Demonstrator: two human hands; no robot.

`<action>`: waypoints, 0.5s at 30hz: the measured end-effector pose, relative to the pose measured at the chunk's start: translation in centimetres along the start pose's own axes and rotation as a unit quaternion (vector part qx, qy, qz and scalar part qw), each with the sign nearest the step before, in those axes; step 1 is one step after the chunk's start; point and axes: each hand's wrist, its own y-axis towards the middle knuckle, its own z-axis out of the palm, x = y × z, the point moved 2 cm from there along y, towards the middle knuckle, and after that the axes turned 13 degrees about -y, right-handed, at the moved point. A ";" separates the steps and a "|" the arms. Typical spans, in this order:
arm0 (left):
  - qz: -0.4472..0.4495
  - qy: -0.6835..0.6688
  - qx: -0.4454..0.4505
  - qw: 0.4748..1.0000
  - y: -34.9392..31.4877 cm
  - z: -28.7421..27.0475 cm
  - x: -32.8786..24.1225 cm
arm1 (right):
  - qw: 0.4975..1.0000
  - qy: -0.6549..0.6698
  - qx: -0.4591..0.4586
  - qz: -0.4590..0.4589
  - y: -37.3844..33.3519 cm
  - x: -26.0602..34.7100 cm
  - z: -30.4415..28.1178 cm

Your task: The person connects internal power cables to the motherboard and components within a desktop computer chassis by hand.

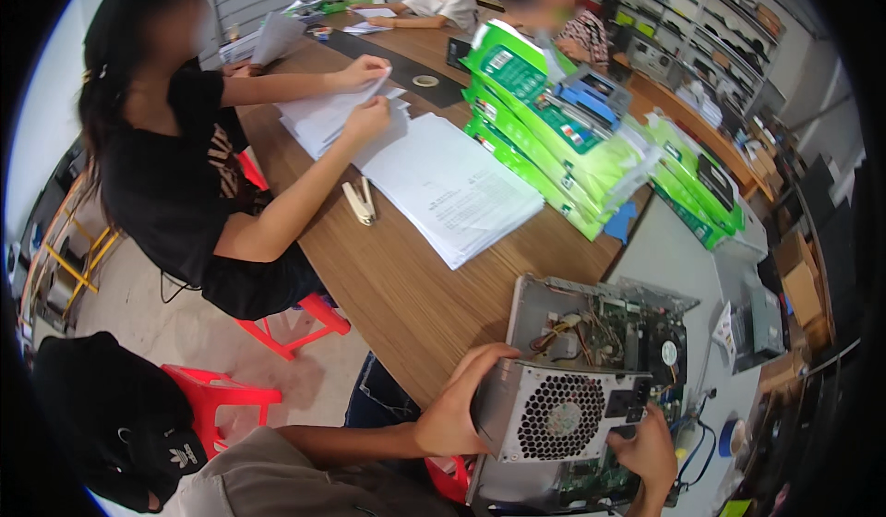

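Observation:
A metal computer power supply unit [559,415] with a honeycomb fan grille is held tilted over an opened computer case [526,314]. My left hand [457,411] grips the unit's left side, its fingers curled over the top edge. My right hand [641,452] is closed at the lower right corner, near the power socket, its thumb against the unit. Behind the unit, the case shows bundled wires [563,332] and a green circuit board [660,392] with a round white sticker. The unit hides part of the case's inside.
On the wooden table [369,282] lie printed sheets [452,185], a stapler [360,203] and stacked green packs [554,129]. A co-worker in black [175,166] handles papers at the left. Someone in a black cap [120,415] is close at lower left. Red stools [217,392] stand below.

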 end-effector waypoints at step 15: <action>-0.023 -0.051 -0.028 0.998 -0.3 0.4 1.6 | 0.996 0.024 0.054 -0.063 1.5 2.2 -2.6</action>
